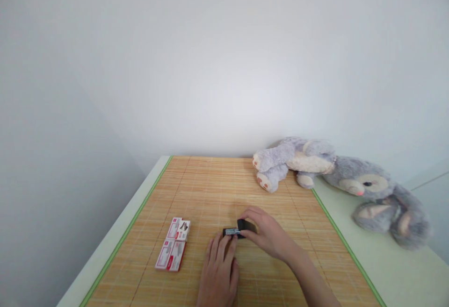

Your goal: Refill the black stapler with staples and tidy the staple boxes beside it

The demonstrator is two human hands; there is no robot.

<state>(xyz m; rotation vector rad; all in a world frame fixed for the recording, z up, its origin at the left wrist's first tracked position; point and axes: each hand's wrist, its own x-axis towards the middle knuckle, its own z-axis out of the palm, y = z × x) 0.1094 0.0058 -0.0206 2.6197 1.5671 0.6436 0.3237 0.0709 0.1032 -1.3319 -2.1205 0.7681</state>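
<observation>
At six o'clock of the view, on the bamboo mat (210,190), lies a small black stapler (229,232), opened, with silvery metal showing inside. At its three o'clock, the right hand (269,235) pinches the raised top between thumb and fingers; at seven, the left hand (217,272), fingers slightly spread, seemingly touches the base.

The left grip (218,267) lies palm-down, fingers (220,250) extended, while the right grip (248,228) pinches, its forearm (308,272) angled inward.

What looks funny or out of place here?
The long-eared grey plush animal sprawls across the right edge of the green-bordered bamboo mat: odd company for the small black stapler-like tool. Nothing looks spilled.
</observation>
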